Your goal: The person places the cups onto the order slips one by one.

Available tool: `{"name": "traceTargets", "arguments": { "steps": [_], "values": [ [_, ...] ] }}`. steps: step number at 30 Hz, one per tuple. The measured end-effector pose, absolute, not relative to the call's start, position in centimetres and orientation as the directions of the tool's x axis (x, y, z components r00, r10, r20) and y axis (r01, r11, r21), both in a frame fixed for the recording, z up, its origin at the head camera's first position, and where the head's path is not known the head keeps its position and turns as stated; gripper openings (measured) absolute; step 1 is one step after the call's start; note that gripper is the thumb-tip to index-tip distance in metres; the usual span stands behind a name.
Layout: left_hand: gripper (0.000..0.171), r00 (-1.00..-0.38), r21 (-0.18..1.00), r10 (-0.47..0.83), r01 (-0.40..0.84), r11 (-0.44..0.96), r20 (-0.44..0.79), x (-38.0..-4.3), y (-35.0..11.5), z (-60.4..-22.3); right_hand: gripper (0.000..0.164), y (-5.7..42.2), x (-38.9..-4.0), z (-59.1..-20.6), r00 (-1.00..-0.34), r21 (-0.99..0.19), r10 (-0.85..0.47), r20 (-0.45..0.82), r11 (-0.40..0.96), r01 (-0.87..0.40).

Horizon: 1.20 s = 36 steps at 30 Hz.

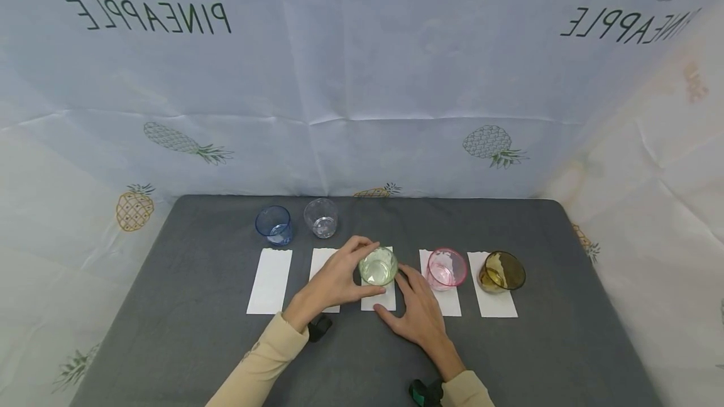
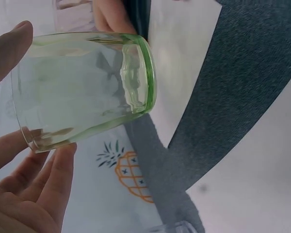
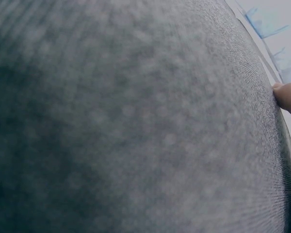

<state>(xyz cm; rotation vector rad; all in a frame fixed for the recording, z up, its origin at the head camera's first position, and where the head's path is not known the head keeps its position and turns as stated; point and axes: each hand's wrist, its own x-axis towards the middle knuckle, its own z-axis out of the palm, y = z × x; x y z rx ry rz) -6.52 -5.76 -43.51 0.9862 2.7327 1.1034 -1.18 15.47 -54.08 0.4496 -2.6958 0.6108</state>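
Between its thumb and fingers, my left hand holds a pale green drinking glass near the rim. The glass is upright over the middle white paper strip. In the left wrist view the thumb and fingertips lie on opposite sides of the green glass. My right hand is just right of it, low over the table, fingers spread and relaxed, fingertips beside the glass. The right wrist view shows mostly blurred grey cloth, with the right thumb at its edge.
A pink glass and an amber glass stand on paper strips to the right. Behind the left strips are a blue glass and a clear glass. A pineapple-print curtain hangs behind the grey table.
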Motion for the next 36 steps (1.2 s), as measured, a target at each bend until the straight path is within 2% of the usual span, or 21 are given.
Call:
{"name": "traceTargets", "arguments": {
  "steps": [36],
  "values": [
    [0.083,-0.824,0.644,0.538,0.511,0.569,0.178,-6.9,-5.5,-45.2,0.082,15.4,-1.1,-53.9,-0.904,-0.350,-0.230,0.361,0.865,-0.360]
  ]
}}
